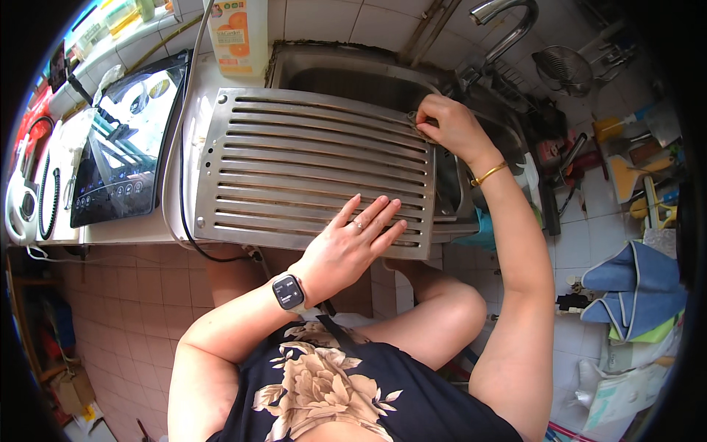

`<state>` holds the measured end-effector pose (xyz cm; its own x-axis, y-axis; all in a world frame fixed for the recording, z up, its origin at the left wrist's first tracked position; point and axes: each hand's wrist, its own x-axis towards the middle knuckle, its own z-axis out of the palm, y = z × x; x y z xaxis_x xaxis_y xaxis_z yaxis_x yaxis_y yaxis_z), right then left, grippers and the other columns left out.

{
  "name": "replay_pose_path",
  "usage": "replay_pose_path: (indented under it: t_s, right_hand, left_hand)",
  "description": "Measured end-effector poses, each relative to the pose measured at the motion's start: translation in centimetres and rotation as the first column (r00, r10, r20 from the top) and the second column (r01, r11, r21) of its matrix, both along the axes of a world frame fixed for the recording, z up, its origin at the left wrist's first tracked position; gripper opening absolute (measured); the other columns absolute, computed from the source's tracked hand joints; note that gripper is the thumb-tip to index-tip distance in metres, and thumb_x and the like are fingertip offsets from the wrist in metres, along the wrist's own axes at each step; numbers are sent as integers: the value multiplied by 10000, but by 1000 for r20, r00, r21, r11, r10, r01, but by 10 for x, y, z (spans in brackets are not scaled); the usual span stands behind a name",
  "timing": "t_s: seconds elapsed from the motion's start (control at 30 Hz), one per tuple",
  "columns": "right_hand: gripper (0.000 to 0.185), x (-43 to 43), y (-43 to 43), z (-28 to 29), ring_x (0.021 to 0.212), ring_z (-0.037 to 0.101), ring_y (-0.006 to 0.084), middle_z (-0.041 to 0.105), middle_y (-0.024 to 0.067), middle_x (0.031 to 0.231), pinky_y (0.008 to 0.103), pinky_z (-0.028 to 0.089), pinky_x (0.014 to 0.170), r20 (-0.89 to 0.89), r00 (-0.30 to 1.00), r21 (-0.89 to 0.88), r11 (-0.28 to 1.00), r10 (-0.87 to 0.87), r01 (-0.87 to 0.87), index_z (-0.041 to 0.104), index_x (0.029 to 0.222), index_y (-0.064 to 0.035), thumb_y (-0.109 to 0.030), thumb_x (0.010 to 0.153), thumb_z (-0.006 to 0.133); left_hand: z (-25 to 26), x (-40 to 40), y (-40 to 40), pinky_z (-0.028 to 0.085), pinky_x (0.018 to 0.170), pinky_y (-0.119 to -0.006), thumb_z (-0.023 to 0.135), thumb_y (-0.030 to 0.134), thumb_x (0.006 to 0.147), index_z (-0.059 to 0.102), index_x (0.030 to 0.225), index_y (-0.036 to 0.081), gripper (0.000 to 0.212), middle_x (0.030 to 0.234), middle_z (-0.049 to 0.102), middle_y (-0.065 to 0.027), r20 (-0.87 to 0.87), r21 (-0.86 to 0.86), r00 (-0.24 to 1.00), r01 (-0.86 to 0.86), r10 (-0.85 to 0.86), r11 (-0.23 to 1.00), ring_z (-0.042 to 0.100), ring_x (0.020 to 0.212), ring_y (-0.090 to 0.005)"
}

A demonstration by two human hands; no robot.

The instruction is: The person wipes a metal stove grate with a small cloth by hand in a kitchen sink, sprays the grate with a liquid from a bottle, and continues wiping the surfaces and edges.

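A slotted stainless steel panel (320, 166) lies across the counter and partly over the metal sink (353, 83). My left hand (353, 243), with a ring and a smartwatch at the wrist, rests flat on the panel's near edge, its fingers spread a little. At the panel's far right corner, my right hand (450, 124) pinches a small scouring pad or wad, mostly hidden by the fingers. A gold bangle circles that wrist. Small round holes and rivets mark the panel's left end.
A black glass induction cooktop (130, 143) stands at the left, with cables between it and the panel. Behind are a large plastic bottle (238, 38) and a curved faucet (511, 27). Blue cloths (635, 287) and hanging utensils line the right wall. A teal cloth (483, 229) hangs by the sink.
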<state>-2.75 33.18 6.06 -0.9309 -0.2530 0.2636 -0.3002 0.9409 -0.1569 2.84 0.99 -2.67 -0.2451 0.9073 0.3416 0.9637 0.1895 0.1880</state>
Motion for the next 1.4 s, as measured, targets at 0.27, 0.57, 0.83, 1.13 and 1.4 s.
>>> replay_pose_path:
  t_s: [0.27,0.57,0.83,1.13,1.4]
  right_hand:
    - [156,-29,-31,-16,898,682,361,661,131,949,428,562,810,-118,981,-38,986,155,-160,650,897,-16,-46,856,797]
    - [114,-10,9,-17,874,706,300,702,117,926,380,562,804,74,997,-219,975,-24,40,730,889,-2,-76,861,811]
    - [127,-17,-30,-34,927,727,299,739,120,985,389,584,828,-98,991,-364,930,-86,45,758,950,-8,-123,922,805]
    - [458,154,-82,-62,1360,599,421,664,182,1466,492,508,1161,-165,961,-45,975,-221,216,702,1401,-45,12,947,705]
    - [504,198,-127,-65,1487,523,408,550,223,1598,507,446,1219,-46,975,-28,975,-220,218,621,1475,35,-70,988,701]
  left_hand:
    - [-1,-1,-2,302,1304,-545,643,139,937,494,1618,135,697,1734,411,-135,1,-3,1000,4,-4,1000,396,1600,-288]
    - [-3,-1,0,305,1303,-544,642,147,944,506,1608,131,679,1720,431,-142,7,40,1000,16,-16,999,401,1597,-288]
    - [-2,-3,-1,312,1302,-536,638,132,939,520,1593,126,665,1718,437,-133,20,62,1000,11,-12,998,416,1589,-287]
    - [-1,-2,1,321,1297,-528,605,174,964,532,1567,62,618,1707,444,-173,-6,56,1000,4,-3,998,420,1583,-304]
    - [-8,2,2,327,1298,-511,612,191,963,533,1569,53,626,1708,437,-180,-73,56,996,-54,58,997,410,1586,-320]
